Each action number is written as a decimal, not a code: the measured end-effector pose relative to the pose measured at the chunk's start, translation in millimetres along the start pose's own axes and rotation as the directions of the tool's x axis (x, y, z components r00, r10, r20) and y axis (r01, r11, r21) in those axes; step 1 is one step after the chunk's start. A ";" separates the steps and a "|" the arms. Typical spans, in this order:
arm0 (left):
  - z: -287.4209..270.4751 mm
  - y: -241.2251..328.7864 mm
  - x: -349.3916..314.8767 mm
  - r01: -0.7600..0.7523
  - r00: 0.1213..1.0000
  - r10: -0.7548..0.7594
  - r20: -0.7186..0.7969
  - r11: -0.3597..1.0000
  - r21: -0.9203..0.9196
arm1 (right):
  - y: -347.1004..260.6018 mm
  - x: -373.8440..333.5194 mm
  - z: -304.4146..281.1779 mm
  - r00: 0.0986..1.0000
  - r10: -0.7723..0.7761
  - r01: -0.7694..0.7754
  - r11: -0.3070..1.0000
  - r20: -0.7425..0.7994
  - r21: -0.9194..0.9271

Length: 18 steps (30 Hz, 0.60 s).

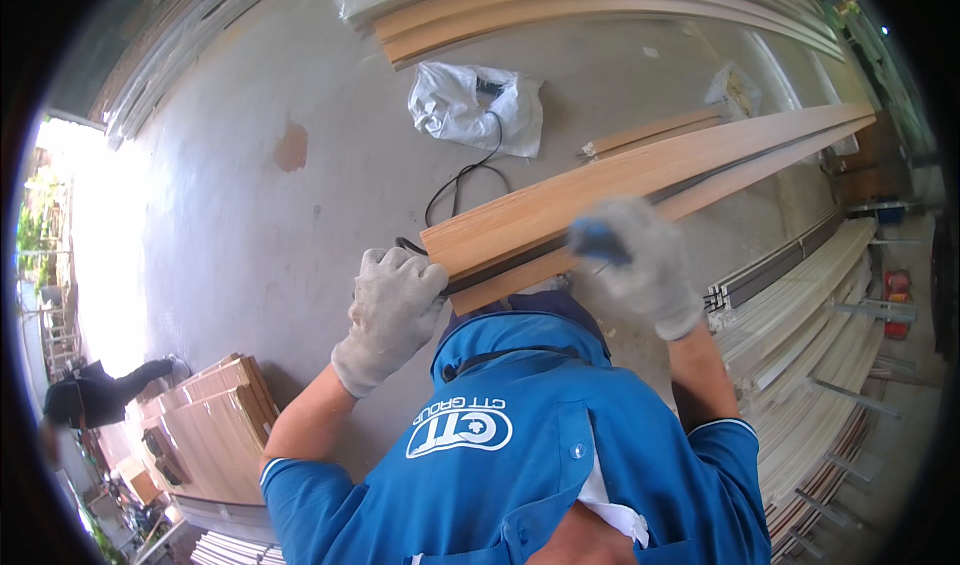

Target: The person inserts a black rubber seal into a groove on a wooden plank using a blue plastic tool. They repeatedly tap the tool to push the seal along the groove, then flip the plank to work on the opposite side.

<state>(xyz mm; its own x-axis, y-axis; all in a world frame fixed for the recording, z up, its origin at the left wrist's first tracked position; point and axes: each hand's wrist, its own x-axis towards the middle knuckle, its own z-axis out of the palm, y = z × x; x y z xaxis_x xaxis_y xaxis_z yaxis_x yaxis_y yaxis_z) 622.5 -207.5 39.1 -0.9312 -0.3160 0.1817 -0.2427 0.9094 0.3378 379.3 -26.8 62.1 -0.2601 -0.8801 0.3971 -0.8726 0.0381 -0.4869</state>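
A long wood-coloured profile lies slanted in front of me, from near my left hand to the far right. A black strip runs along its length in a groove. My left hand, in a grey-white work glove, is closed at the profile's near left end, where the strip's end meets the fingers. My right hand, gloved alike and smeared by motion, is closed on a blue and black hand tool above the profile. The tool's exact kind is too blurred to tell.
Beyond the profile, a white woven sack lies on the grey floor with a black cable running from it. More wood-coloured profiles lie at the back. Racked pale lengths stand right; cardboard packages and another person are left.
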 end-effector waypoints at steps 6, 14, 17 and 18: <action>24.7 8.8 -15.7 0.278 0.954 -0.293 -0.070 0.946 -0.169 | -17.3 7.8 33.0 0.947 -0.148 0.148 0.989 0.286 0.019; 25.7 -12.8 -21.0 0.417 0.909 -0.373 0.188 0.819 -0.394 | 37.3 -6.9 8.4 0.997 0.061 -0.066 0.984 0.037 0.164; 28.9 -26.9 -23.0 0.308 0.950 -0.233 0.210 0.563 -0.767 | 63.1 -32.0 -18.8 0.942 0.333 -0.320 0.931 -0.051 0.175; 30.7 -30.7 -22.0 0.407 0.906 -0.232 0.354 0.247 -0.880 | 70.7 -40.4 -26.8 0.894 0.432 -0.407 0.893 -0.115 0.192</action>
<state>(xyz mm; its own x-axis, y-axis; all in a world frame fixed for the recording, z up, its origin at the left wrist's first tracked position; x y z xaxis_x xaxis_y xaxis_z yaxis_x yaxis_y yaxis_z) 642.0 -220.2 -3.6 -0.8836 -0.4017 -0.2406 -0.1994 -0.1422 0.9696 317.0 24.1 32.4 -0.6573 -0.7163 0.2343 -0.5939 0.3010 -0.7461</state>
